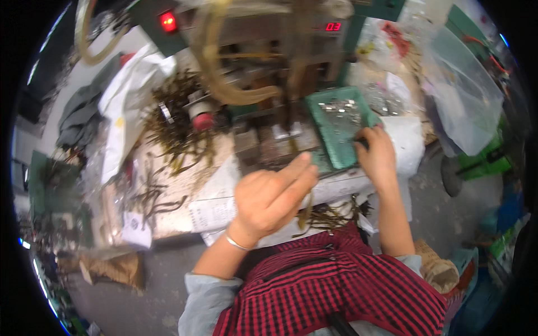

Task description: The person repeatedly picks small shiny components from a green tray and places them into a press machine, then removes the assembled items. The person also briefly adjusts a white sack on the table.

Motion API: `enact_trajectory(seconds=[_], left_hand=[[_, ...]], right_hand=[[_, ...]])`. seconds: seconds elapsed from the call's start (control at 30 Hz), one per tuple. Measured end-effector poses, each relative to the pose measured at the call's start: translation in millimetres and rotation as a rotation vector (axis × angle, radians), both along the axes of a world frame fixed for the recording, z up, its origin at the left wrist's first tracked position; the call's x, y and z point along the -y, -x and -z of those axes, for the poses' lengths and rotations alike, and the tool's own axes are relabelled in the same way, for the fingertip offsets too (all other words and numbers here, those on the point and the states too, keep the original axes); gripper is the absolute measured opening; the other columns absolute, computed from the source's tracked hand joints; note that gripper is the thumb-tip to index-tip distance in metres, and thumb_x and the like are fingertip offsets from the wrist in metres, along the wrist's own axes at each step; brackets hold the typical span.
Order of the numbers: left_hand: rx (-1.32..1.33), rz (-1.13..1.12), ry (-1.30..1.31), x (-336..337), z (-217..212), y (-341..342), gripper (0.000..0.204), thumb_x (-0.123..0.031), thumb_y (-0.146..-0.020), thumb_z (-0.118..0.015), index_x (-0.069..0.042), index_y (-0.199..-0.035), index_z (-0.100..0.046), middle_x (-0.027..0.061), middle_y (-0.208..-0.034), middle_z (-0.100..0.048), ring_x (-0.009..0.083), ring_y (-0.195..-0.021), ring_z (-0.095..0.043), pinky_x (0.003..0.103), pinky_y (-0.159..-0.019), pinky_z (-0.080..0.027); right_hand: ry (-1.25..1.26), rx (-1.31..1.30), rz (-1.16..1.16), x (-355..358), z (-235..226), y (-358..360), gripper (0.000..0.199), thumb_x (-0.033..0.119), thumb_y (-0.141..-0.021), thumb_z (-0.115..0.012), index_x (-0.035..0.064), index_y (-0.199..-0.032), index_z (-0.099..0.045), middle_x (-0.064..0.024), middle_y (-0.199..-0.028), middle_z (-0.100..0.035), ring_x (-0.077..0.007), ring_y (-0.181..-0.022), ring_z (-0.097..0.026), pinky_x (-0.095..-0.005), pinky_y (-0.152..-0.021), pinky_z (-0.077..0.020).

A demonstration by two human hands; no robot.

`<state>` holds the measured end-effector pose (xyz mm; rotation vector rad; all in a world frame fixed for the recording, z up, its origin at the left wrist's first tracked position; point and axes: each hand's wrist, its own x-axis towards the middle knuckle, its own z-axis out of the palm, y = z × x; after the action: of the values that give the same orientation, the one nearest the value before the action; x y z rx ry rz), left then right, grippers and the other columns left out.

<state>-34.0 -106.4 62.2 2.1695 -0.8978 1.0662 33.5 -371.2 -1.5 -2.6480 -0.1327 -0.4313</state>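
Checked apron: red and black, nearest the camera, across the person's lap [314, 280].
Lap strips: a loose heap of olive strips [330, 217] between apron and bench; a shift of the knees could slide some to the floor.
Left hand: the left hand [266, 199], a bangle [238, 243] at its wrist, hovers before the machine bed with index and middle fingers stretched forward together. Blur hides the fingertips, so I cannot tell whether they pinch anything.
Right hand: the right hand [375, 154] is curled at the right-hand rim of the green tray, thumb and fingers bent inward; I cannot tell whether a piece is between them.
Green tray: the green tray [339, 151] sits right of the machine bed, its near end close to the bench front. A wrist catching the rim could tip it.
Metal pieces: small shiny metal pieces [343, 112] lie mostly in the tray's far half; a knock would scatter them.
Machine bed: the metal machine bed [280, 147] is just beyond the left fingers. If the tooling above it moves, reaching further in risks a pinch.
Strip bundle: a thick olive strip bundle [182, 131] spreads left of the bed; tangled ends could drag neighbours along.
Hose: a yellowish hose [210, 61] loops over the bed and could snag a raised hand.
Machine front: a lit red switch [167, 22] and red display [333, 27] suggest live power.
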Motion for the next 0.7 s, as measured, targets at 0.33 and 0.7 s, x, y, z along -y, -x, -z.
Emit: enact_trajectory(seconds=[0.33,0.7], left_hand=[[-0.101,1.345,1.332,44.6,-72.9,65.5,0.015,-0.012,-0.101,-0.062,-0.010,-0.102,-0.077,0.0327,-0.105,-0.068,0.0313,-0.073,-0.070,0.051,-0.100,-0.047],[-0.376,-0.854,-0.282,-167.7,37.8,-52.7,0.019,-0.009,-0.078,-0.079,-0.008,-0.096,-0.079,0.0096,-0.108,-0.069,0.0320,-0.098,-0.062,0.043,-0.086,-0.051]], right_hand=[[-0.464,0.065,-0.009,2.8,45.2,-18.9,0.019,0.009,-0.101,-0.062,0.0020,-0.118,-0.070,-0.0121,-0.108,-0.074,-0.0214,-0.097,-0.070,-0.0312,-0.090,-0.0518],[-0.529,0.082,0.040,6.1,36.1,-18.7,0.020,0.010,-0.096,-0.069,0.0032,-0.114,-0.075,-0.0134,-0.107,-0.076,-0.0225,-0.099,-0.072,-0.0322,-0.091,-0.0531]])
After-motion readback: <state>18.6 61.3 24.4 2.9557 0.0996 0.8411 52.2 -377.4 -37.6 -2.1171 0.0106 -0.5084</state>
